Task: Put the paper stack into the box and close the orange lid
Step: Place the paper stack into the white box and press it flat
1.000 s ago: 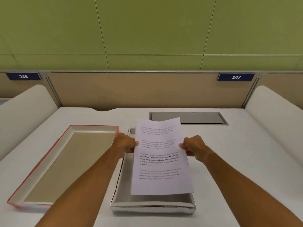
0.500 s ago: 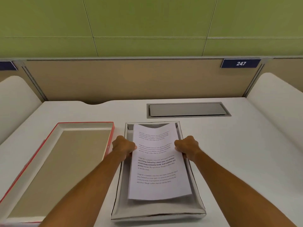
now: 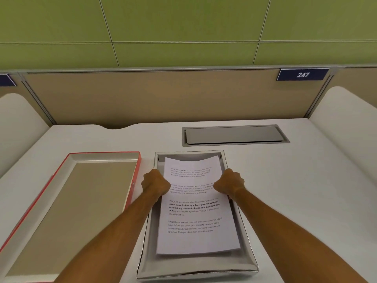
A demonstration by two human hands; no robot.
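Observation:
A white paper stack (image 3: 195,213) with printed text lies inside the shallow silver box (image 3: 195,268) at the middle of the desk, its far end slightly curled up. My left hand (image 3: 156,183) grips the stack's left edge and my right hand (image 3: 228,184) grips its right edge, both fists inside the box walls. The orange lid (image 3: 67,201) lies upside down on the desk to the left of the box, its beige inside facing up.
A grey cable flap (image 3: 234,135) is set into the white desk (image 3: 295,190) behind the box. A tan partition (image 3: 163,97) with a blue 247 label (image 3: 303,74) closes the back. White curved dividers (image 3: 346,119) stand at both sides.
The paper stack has come down from above the box to lie inside it, with both hands still on its edges. The view has tilted downward.

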